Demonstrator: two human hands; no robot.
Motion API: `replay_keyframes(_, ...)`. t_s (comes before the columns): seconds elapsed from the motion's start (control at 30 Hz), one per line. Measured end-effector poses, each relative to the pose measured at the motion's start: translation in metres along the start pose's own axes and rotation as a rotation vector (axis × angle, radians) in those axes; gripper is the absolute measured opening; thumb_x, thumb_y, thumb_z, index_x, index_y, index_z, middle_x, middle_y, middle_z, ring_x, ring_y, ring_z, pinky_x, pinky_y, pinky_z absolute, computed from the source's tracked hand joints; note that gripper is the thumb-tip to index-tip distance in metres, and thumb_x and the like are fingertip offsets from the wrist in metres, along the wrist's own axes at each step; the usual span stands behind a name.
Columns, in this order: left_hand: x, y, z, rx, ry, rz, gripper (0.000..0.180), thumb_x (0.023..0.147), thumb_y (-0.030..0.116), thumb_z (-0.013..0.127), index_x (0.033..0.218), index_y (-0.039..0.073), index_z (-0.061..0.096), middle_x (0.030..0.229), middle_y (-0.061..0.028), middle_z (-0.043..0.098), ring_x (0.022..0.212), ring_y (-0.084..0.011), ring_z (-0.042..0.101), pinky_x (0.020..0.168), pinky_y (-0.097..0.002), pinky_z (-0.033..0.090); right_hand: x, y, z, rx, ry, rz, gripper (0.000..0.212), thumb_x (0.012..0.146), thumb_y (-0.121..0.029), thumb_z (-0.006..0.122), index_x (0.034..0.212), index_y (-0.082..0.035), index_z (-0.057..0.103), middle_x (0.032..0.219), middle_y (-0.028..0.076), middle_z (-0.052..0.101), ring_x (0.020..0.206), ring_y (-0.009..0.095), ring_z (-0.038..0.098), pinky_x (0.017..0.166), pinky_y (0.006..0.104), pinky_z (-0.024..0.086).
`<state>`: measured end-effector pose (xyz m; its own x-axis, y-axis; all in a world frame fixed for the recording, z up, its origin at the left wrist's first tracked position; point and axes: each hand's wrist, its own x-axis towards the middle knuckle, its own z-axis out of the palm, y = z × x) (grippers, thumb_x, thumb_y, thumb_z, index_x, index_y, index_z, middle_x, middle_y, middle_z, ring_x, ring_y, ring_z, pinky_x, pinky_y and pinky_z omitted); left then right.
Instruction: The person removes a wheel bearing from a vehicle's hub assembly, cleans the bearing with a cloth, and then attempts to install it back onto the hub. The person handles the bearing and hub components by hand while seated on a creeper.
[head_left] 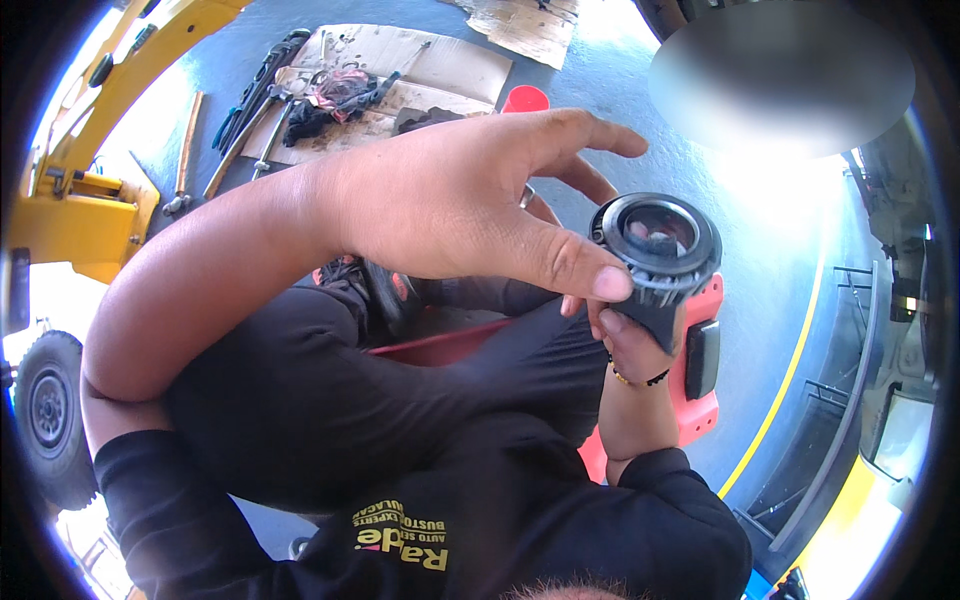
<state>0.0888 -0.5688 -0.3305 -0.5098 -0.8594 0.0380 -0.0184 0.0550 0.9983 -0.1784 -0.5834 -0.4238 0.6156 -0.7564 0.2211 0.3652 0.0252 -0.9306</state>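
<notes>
Near lap [290, 420] — 2 hands [450, 210] [634, 345] at 1 blk ringed part [672, 268]

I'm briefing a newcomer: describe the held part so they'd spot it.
Find the dark-trousered lap; at its upper right, the right hand holds a black, ring-topped part. Its round black top sets it apart from the red plastic board.

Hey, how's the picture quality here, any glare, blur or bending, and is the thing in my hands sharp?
Head view: glare washes out the floor toward the upper right; a smooth oval blur hides what lies there; the fisheye bends edges near the dark rim; the black part between your left hand and right hand looks fairly sharp.
</notes>
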Motion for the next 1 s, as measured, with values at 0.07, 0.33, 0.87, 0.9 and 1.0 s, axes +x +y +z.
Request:
replay_keyframes(0.07,0.004,0.002,0.005,-0.013,-0.035,0.0,0.094,0.084,0.023,0.086,0.156,0.001,0.03,0.134,-0.0224,0.056,0.112,-0.0271,0.067,0.094,-0.0347,0.058,-0.001,-0.005,0.001,-0.426,-0.03,-0.205,0.041,0.087,-0.001,0.067,0.128,0.001,0.064,0.112,0.017,0.07,0.102,0.032,0.068,0.09,0.0426,0.055)
replay_keyframes(0.33,0.008,0.012,0.017,0.176,0.005,0.169,0.078,0.075,0.039,0.089,0.133,-0.005,0.06,0.117,-0.0188,0.07,0.101,-0.0243,0.07,0.092,-0.0337,0.055,0.031,-0.018,-0.011,-0.689,-0.285,-0.513,0.043,0.075,-0.018,0.081,0.114,-0.002,0.074,0.115,0.013,0.073,0.107,0.032,0.071,0.096,0.0423,0.054)
replay_keyframes(0.87,0.004,0.007,0.02,0.241,-0.096,0.327,0.068,0.061,0.016,0.082,0.124,-0.003,0.064,0.115,-0.0176,0.068,0.102,-0.0327,0.071,0.092,-0.0376,0.056,0.02,-0.014,0.022,-0.349,-0.323,-0.233,0.038,0.083,-0.011,0.077,0.12,-0.002,0.072,0.125,0.015,0.069,0.12,0.031,0.065,0.108,0.0414,0.047)
replay_keyframes(0.9,0.004,0.007,0.02,0.176,-0.108,0.318,0.069,0.061,0.017,0.082,0.124,-0.003,0.063,0.115,-0.0177,0.068,0.103,-0.0325,0.071,0.092,-0.0375,0.056,0.02,-0.014,0.023,-0.319,-0.351,-0.247,0.041,0.084,-0.011,0.076,0.123,-0.001,0.07,0.129,0.015,0.067,0.123,0.03,0.063,0.108,0.0408,0.047)
replay_keyframes(1.0,0.004,0.006,0.02,0.23,-0.121,0.39,0.069,0.061,0.017,0.081,0.124,-0.004,0.063,0.115,-0.0176,0.068,0.103,-0.0322,0.071,0.092,-0.0371,0.056,0.017,-0.02,0.026,-0.007,-0.404,0.006,0.046,0.087,-0.012,0.075,0.13,0.002,0.064,0.136,0.015,0.062,0.129,0.028,0.058,0.109,0.0396,0.046)
